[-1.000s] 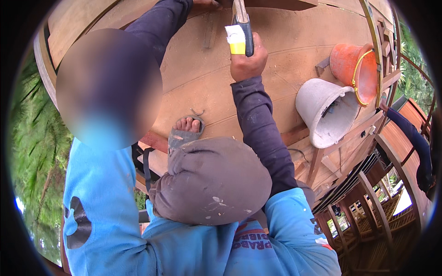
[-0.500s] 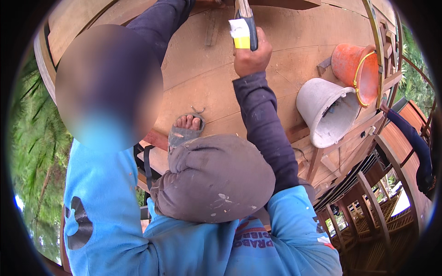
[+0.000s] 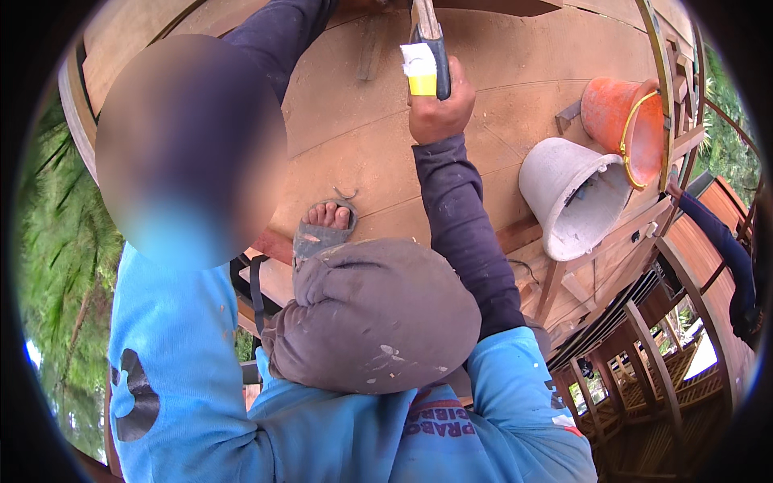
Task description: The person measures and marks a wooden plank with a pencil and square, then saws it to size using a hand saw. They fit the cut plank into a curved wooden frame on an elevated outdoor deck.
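Note:
My right hand (image 3: 441, 109) is closed around the grip of a dark-handled tool (image 3: 442, 68) that has a white and yellow patch on its side. A brownish, flat upper part of the tool runs out past the top edge, so its working end is hidden. My left forearm (image 3: 278, 36) reaches to the top edge in a dark sleeve. Only a shadowed bit of my left hand (image 3: 360, 5) shows there, and its fingers cannot be made out. Under both arms lies a broad curved surface of brown wooden planks (image 3: 354, 137), dusted with fine pale bits.
To the right, a grey-white bucket (image 3: 555, 189) lies tipped beside an orange bucket (image 3: 605, 113) with a yellow handle. My sandalled foot (image 3: 326, 225) rests on the planks. Curved wooden ribs (image 3: 688, 298) rise at the right. Another person's dark sleeve (image 3: 717, 225) shows at far right.
My right hand and the dark-handled tool have drawn back a little toward me. My left forearm has shifted slightly; the buckets and my foot stay in place.

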The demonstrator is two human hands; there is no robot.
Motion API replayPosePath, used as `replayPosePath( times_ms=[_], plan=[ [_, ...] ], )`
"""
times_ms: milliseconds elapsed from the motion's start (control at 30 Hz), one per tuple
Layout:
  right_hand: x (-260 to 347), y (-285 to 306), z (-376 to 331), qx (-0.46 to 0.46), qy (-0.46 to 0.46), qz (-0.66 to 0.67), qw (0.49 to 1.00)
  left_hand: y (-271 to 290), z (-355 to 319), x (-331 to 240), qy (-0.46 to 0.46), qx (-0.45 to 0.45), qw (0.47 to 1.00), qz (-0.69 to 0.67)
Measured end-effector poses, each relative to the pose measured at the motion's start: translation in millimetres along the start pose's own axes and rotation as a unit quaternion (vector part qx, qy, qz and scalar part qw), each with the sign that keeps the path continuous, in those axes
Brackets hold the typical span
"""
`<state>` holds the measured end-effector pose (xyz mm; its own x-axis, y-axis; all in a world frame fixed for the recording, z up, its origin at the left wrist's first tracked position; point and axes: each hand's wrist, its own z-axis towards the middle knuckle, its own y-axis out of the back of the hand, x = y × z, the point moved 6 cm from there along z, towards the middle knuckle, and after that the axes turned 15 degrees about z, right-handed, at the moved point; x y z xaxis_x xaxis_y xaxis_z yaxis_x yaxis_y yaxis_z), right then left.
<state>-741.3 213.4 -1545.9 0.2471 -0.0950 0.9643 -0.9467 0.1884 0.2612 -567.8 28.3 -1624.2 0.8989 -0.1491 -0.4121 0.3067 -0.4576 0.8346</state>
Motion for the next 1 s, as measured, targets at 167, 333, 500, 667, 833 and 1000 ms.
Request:
replayPosePath(
  times_ms=[167, 333, 500, 667, 833, 1000],
  plan=[
    [-7.0, 100.6, -167.6, 0.032, -0.096, -0.03, 0.994, 11.2, -3.0, 2.4, 0.003, 0.018, 0.999, 0.038],
    [0.8, 81.6, -132.2, 0.052, -0.069, 0.01, 0.996, 25.6, -30.5, -7.1, 0.047, 0.022, 0.998, 0.045],
    [-8.3, 6.7, -10.7, 0.017, 0.009, 0.021, 1.0, -6.7, -1.5, 1.4, 0.011, -0.013, 0.997, 0.072],
    [7.2, 99.8, -166.3, 0.034, -0.105, -0.037, 0.993, -5.8, 14.7, 27.1, -0.008, 0.001, 0.998, 0.054],
    [-2.9, 78.6, -129.8, 0.039, -0.071, 0.013, 0.997, 11.4, -16.2, 5.9, 0.028, 0.034, 0.997, 0.06],
    [-7.7, 4.8, -3.3, 0.003, -0.005, 0.013, 1.0, 1.9, -8.9, -3.9, 0.008, -0.01, 1.0, -0.008]
  ],
)
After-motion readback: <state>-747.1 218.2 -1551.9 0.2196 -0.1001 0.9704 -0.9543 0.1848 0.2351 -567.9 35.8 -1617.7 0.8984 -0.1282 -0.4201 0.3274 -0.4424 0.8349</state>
